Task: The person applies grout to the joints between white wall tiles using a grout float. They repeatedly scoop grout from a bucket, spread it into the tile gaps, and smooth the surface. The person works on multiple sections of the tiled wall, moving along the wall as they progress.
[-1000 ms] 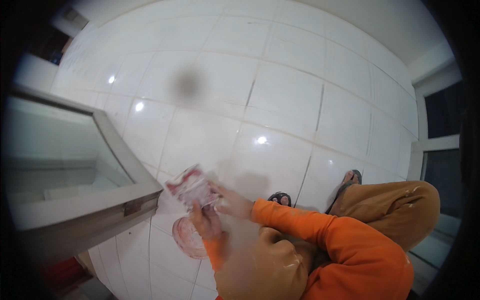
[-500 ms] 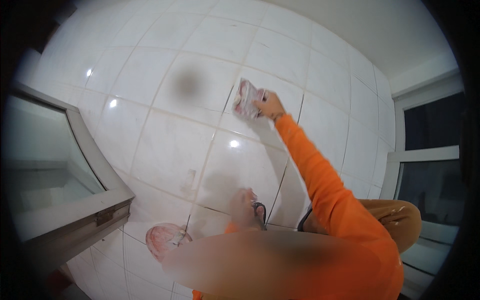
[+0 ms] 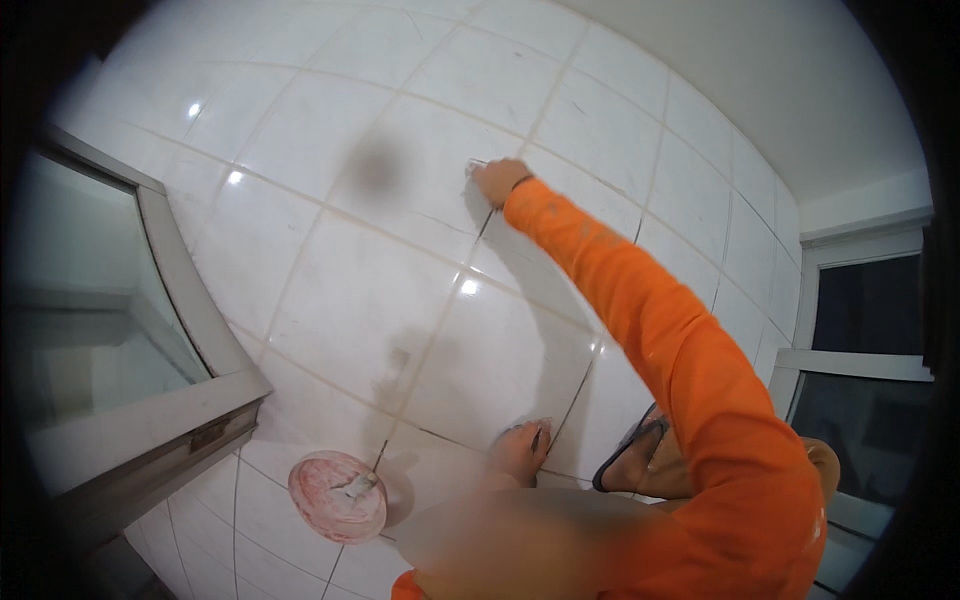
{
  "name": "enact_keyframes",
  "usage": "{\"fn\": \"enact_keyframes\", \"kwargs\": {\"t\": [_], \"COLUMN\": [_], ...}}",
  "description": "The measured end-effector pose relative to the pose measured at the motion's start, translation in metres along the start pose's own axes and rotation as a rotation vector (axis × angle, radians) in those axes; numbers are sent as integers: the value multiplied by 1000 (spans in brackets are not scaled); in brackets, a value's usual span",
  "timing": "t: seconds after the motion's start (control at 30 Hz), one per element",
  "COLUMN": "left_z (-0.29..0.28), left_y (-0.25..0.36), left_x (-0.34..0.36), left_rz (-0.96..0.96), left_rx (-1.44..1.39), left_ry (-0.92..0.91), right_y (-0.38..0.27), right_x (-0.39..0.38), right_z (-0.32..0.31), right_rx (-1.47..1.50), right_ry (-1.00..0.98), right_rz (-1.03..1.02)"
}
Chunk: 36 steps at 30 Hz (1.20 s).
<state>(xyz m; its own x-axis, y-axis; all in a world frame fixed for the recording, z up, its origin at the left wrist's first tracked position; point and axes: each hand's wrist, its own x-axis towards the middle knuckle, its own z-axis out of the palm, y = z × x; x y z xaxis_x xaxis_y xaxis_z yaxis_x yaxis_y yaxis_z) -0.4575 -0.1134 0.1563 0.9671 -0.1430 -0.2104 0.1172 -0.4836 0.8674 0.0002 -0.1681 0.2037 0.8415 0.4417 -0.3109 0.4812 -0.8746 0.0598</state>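
My right hand reaches far out over the white tiled floor. Its fingers are closed on a pale crumpled piece, cloth or plastic, of which only a small edge shows. The hand is down at a joint between tiles. Nearer to me, my left hand seems to overlap my left foot. Its fingers are too hard to make out there. To its left is a round bowl smeared with pinkish-white paste, with a whitish lump or tool inside.
At the left a framed glass panel juts over the floor. A pale wall borders the tiles at upper right, and a framed window or door is at the right. My right sandalled foot stands close by.
My right hand has turned over and lowered, so the pink-streaked crumpled piece, broadly visible before, is now mostly covered. The view has shifted, and the bowl shows more fully.
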Motion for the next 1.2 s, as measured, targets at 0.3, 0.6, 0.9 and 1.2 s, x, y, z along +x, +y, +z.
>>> {"fn": "enact_keyframes", "kwargs": {"t": [0.3,0.6,0.9,1.2], "left_z": [2,1,-6,1], "left_y": [-7,-1,-12,-3], "left_x": [1,3,3,4], "left_rz": [10,-50,-73,1], "left_rx": [-35,-33,52,-55], "left_ry": [52,18,1,38], "right_y": [-26,24,-68,26], "right_x": [-49,9,-116,-96], "right_z": [-40,-25,-30,70], "right_rx": [39,19,45,-168], "right_ry": [-119,-117,-257,477], "right_rz": [-82,84,-249,-601]}}
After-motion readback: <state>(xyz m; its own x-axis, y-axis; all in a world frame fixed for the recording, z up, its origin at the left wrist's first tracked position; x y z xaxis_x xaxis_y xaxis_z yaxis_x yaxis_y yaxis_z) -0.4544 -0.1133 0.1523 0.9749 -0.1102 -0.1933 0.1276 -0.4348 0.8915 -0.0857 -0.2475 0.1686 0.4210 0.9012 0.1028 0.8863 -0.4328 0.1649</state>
